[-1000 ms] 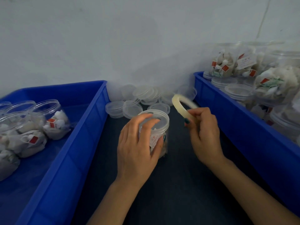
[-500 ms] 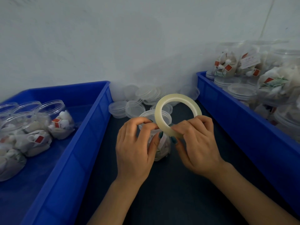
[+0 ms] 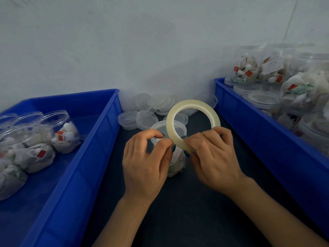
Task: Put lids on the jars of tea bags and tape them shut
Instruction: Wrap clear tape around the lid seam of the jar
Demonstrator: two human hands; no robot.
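Head-cam view down onto a dark tabletop [image 3: 178, 220], two bare forearms at 6 o'clock. L hand [image 3: 146, 163] sits just 9 o'clock of centre, fingers curled. Its thumb and forefinger tips are drawn close at the lower-left rim of the tape [image 3: 194, 103]; can't tell if they nip a tape end or only touch. R hand [image 3: 213, 157], at 3 o'clock of the L, pinches the tape's lower rim btwn thumb and curled fingers. It holds the pale ring upright, hole facing the camera. Directly behind both hands, partly hidden, a clear jar [image 3: 176, 164] of tea bags stands on the tabletop w/ its lid [image 3: 159, 126] on; the ring overlaps its top. At 12 o'clock of the jar, loose lids [image 3: 146, 120] lie piled against the pale wall [image 3: 124, 41]. At 9 o'clock a blue bin [image 3: 85, 157] holds open jars [image 3: 58, 132] of tea bags w/ red tags. At 3 o'clock a second bin [image 3: 267, 139] holds lidded jars [image 3: 249, 68], stacked and running up toward 2 o'clock.
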